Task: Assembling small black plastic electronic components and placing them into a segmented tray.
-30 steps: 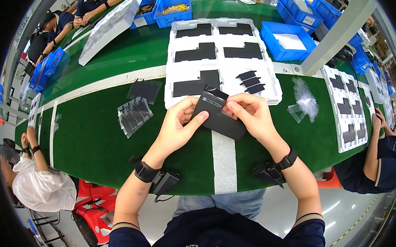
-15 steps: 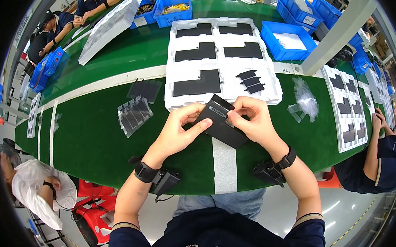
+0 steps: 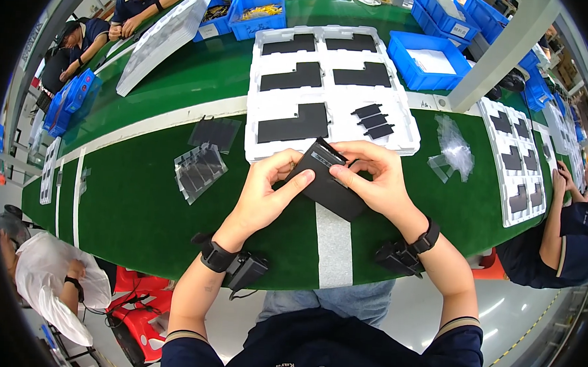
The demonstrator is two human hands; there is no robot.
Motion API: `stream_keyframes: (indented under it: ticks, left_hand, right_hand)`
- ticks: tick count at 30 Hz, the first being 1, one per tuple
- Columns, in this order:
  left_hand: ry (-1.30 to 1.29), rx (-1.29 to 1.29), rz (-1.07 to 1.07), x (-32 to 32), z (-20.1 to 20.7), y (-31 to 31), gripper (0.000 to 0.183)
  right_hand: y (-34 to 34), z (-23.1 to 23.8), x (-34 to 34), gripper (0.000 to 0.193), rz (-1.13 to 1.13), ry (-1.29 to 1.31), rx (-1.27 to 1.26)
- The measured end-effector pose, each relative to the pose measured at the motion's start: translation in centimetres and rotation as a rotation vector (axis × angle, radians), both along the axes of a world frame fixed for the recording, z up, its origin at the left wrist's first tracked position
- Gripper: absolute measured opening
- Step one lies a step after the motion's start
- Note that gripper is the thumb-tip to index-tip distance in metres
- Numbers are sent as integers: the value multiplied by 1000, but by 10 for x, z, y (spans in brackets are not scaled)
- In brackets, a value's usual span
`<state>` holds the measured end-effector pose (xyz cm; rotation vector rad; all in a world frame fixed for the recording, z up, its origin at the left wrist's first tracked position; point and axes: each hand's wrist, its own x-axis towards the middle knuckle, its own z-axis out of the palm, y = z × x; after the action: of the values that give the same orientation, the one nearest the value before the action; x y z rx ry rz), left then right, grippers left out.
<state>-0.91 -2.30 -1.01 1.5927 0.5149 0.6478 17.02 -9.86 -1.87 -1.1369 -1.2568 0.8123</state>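
A flat black panel [image 3: 330, 189] is held tilted between my two hands, just in front of the white tray. My left hand [image 3: 271, 182] grips its left side, thumb on top and fingers underneath. At its upper right edge, my right hand [image 3: 374, 178] presses with the thumb while the fingers curl behind. A narrow dark strip runs along the panel's far end. Beyond my hands, the white tray [image 3: 369, 143] carries several black L-shaped panels [image 3: 294, 122] and a small stack of black strips [image 3: 372, 120] in its near right compartment.
Clear films with dark strips [image 3: 201, 172] lie left of the tray, and crumpled clear film [image 3: 455, 149] lies right. Blue bins [image 3: 428, 61] stand at the back. A grey post [image 3: 504, 51] rises at right. Co-workers sit on both sides, one near another white tray [image 3: 513, 165].
My right thumb and fingers have shifted toward the panel's far edge. The dark flap there now lies closer to the panel. My left hand keeps its grip.
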Motion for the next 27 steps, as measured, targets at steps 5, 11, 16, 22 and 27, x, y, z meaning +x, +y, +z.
stream_keyframes:
  ticks: [5,11,16,22,27]
  left_hand:
    - [-21,-17,-23,-2,-2,0,16]
    - [-40,-2,-37,-2,-2,-2,19]
    - [-34,5,7,0,-4,-3,19]
    - [-60,-4,52,2,-6,-3,19]
    - [-34,16,20,3,-8,-4,19]
  right_hand:
    - [-1,-3,3,31,33,-194,101]
    - [-2,12,-6,34,84,-304,140]
    - [0,4,-6,33,9,-270,197]
    - [-3,0,-4,22,-96,-198,135]
    - [0,-1,-1,15,50,226,-46]
